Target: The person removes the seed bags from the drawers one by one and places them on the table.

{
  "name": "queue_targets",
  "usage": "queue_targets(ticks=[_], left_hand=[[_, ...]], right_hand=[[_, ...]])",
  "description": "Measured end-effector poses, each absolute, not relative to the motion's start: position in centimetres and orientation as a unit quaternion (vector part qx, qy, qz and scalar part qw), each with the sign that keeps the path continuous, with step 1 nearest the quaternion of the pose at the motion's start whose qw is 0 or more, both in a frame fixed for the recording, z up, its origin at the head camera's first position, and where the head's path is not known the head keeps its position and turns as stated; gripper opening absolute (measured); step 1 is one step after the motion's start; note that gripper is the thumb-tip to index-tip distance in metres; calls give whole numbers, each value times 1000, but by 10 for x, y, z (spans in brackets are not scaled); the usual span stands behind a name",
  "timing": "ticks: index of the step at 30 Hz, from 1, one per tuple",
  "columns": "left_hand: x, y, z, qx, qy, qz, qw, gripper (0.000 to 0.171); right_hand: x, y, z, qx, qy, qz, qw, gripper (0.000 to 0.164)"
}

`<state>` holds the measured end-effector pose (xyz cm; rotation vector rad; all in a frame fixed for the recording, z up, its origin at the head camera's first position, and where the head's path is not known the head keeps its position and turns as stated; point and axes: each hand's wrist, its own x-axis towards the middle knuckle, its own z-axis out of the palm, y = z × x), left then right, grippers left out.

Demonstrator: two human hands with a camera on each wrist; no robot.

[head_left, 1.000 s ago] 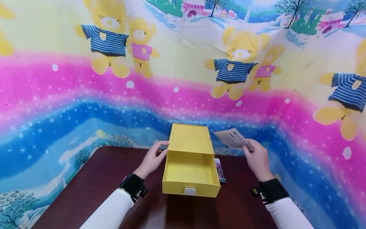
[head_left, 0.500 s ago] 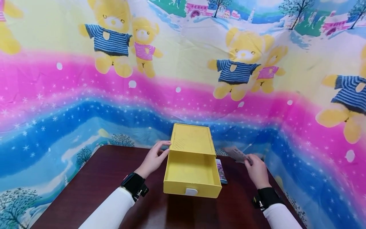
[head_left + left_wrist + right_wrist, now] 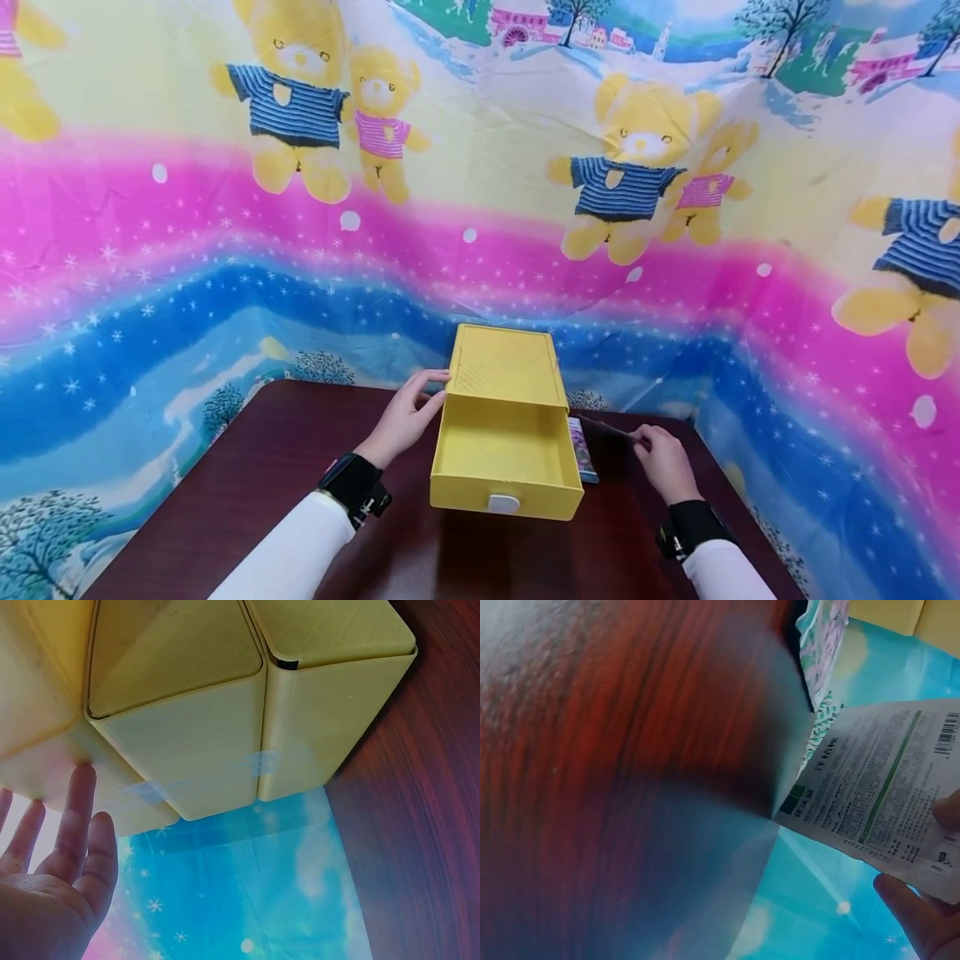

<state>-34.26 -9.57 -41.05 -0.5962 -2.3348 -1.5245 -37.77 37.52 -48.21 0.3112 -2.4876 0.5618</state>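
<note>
Forearms (image 3: pixel 288 550) in white sleeves slant in from the lower edge of the head view, angled toward each other, with a black strap (image 3: pixel 351 483) and a small device round each wrist.

The left grip (image 3: pixel 405 417), a bare hand, reaches up to the yellow cabinet (image 3: pixel 510 362) and touches its left side near the front of the top edge. It is spread wide and holds nothing; in the left wrist view the fingers (image 3: pixel 71 825) point upward, apart from one another, against the yellow wall.

The top drawer (image 3: pixel 480 493) is pulled out toward the person, its pale knob (image 3: pixel 503 503) facing forward.

The right grip (image 3: pixel 665 458) is narrow, low over the desk (image 3: pixel 300 433) to the right of the cabinet. It pinches one end of the printed packet (image 3: pixel 885 772), the thumb lying on the face that carries text, a green line and a barcode. In the head view this packet appears nearly edge-on, extending left from the fingertips toward the cabinet; whether it touches the desk cannot be told.

Just beside the cabinet's right side lies a flower-patterned packet (image 3: pixel 583 454). Behind everything hangs a bear-printed cloth (image 3: pixel 487 167).
</note>
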Motion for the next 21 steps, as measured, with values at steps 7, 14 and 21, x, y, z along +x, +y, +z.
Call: queue_targets(ticks=[7,14,21], left_hand=[[-344,-95,-412,-212,-806,-532,151,31],[-344,-96,-412,-209,-806,-532,153,31],[-344,-95,-413,-209,-805,-534,152,31]], right_hand=[[-381,384,-488,106,-948,189,232,13],[-381,388,-491,93,-971,164,148,14],[-380,390,-493,95,-981,155,68,19]])
